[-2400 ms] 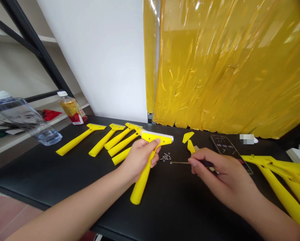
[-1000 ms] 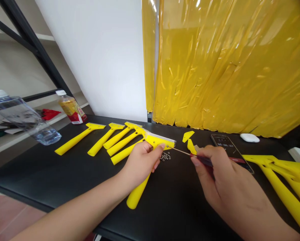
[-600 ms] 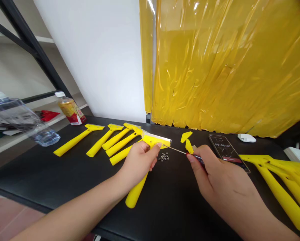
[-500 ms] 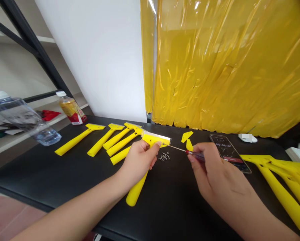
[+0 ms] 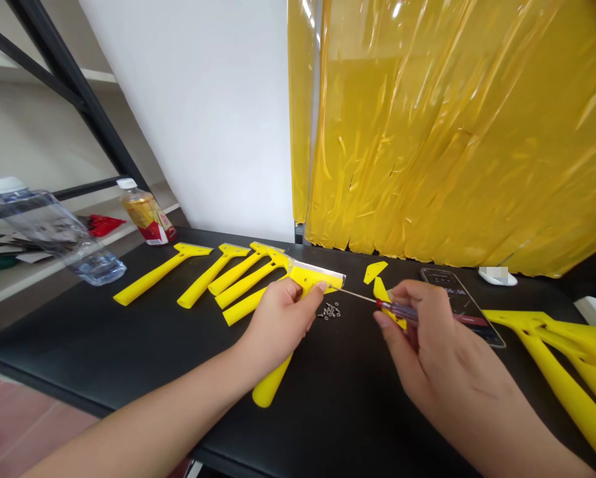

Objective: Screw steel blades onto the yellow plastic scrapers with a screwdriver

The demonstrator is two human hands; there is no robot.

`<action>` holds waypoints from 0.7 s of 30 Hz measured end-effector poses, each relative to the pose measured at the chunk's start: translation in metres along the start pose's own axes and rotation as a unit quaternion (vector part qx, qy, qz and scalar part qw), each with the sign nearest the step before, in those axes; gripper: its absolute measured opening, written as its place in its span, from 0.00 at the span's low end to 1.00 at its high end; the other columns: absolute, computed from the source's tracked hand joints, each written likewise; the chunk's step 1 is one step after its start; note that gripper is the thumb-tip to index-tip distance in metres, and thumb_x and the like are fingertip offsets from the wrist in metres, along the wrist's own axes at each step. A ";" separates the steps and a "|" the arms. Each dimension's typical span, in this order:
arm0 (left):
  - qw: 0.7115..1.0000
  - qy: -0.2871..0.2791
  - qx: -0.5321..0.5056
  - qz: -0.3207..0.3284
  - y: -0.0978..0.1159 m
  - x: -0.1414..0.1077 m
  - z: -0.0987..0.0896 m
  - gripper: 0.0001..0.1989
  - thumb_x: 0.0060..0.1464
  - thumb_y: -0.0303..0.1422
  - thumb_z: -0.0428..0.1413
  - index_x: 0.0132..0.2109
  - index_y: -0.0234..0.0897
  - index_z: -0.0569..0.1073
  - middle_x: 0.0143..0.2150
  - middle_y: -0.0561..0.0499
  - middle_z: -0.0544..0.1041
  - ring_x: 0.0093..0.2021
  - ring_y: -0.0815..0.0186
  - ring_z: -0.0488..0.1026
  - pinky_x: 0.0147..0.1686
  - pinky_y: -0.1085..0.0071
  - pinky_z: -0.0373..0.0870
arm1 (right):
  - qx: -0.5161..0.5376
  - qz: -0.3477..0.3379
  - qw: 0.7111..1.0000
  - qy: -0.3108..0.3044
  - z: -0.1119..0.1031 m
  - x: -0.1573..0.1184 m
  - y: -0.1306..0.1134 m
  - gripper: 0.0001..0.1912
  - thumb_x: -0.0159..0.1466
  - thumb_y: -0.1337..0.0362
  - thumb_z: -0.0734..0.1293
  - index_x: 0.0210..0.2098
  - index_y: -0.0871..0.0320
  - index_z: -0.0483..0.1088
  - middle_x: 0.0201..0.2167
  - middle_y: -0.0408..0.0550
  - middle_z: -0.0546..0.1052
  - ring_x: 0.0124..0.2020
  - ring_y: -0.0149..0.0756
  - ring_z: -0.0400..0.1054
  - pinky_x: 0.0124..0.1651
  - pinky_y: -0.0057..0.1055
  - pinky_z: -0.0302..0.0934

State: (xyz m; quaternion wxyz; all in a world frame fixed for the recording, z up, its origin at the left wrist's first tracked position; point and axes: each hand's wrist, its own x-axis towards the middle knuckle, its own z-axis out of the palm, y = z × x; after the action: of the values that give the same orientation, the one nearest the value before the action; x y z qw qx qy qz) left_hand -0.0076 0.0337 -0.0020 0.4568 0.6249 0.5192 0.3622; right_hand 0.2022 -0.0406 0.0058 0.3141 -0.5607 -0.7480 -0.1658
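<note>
Our single head-worn view over the black bench point(image 5: 119, 352)
From above its front edge we look forward and down toward the back edge, where the yellow plastic curtain point(image 5: 452, 139) hangs; we are close, so the left hand point(image 5: 283, 315) and right hand point(image 5: 435, 335) show large between those edges.

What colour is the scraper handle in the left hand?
The scraper handle is yellow, seen in the head view.

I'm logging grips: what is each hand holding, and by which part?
The left hand holds a scraper where handle meets head; the right hand holds a screwdriver by its handle.
</note>
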 end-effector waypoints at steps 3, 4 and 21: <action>1.000 0.000 0.001 -0.001 -0.001 0.000 0.000 0.28 0.65 0.49 0.53 0.20 0.40 0.61 0.15 0.56 0.64 0.18 0.71 0.60 0.24 0.70 0.60 | -0.003 0.001 1.000 -0.012 0.000 0.001 0.001 0.13 0.77 0.54 0.56 0.42 0.55 0.66 0.27 0.45 0.77 0.21 0.36 0.72 0.23 0.29 0.58; 1.000 0.001 0.002 -0.001 -0.001 0.001 0.000 0.28 0.65 0.49 0.53 0.20 0.40 0.62 0.15 0.56 0.64 0.18 0.71 0.60 0.24 0.70 0.60 | -0.004 -0.001 1.000 -0.017 -0.001 0.001 0.001 0.14 0.77 0.54 0.56 0.41 0.54 0.66 0.26 0.45 0.77 0.20 0.36 0.72 0.23 0.29 0.57; 1.000 0.008 0.014 0.006 -0.005 0.002 -0.001 0.27 0.64 0.50 0.55 0.21 0.39 0.63 0.17 0.56 0.64 0.18 0.70 0.61 0.24 0.70 0.59 | 0.038 0.013 0.998 -0.040 0.003 0.001 0.004 0.12 0.76 0.54 0.58 0.41 0.53 0.64 0.30 0.45 0.78 0.25 0.37 0.75 0.25 0.30 0.61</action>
State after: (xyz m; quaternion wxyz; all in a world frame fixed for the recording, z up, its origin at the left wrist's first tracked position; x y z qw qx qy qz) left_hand -0.0100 0.0363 -0.0066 0.4415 0.6316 0.5244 0.3622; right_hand 0.2049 -0.0374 0.0038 0.3071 -0.5640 -0.7586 -0.1104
